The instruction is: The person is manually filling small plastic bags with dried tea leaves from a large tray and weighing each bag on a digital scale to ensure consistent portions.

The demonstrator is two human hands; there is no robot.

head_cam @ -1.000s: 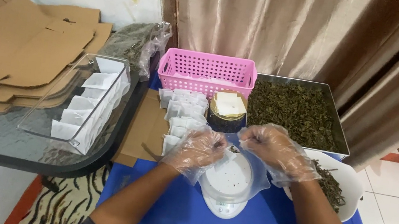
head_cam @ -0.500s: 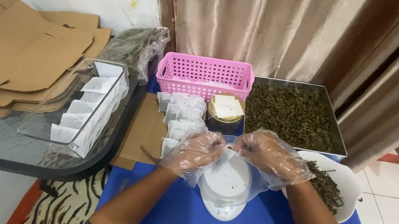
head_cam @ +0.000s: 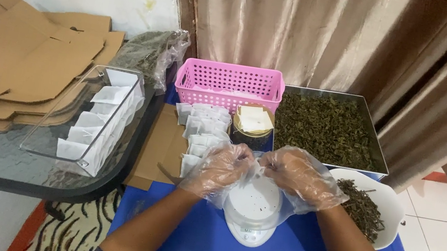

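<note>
Pinching a small white filter bag (head_cam: 256,166) between both gloved hands — left hand (head_cam: 217,169), right hand (head_cam: 299,178) — dead centre, right above the white kitchen scale (head_cam: 251,210), both equally near.

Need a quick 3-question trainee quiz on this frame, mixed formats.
1. True or false: both hands wear clear plastic gloves.
2. What lies directly below the hands? A) pink basket B) white kitchen scale C) cardboard stack
3. Fill in: the metal tray behind the hands holds dried ____.

Key:
1. True: the left hand and right hand are both gloved, meeting over a small white sachet.
2. B: the white kitchen scale is under them; the pink basket stands further back.
3. Leaves: the metal tray is full of dark dried leaves.
</note>
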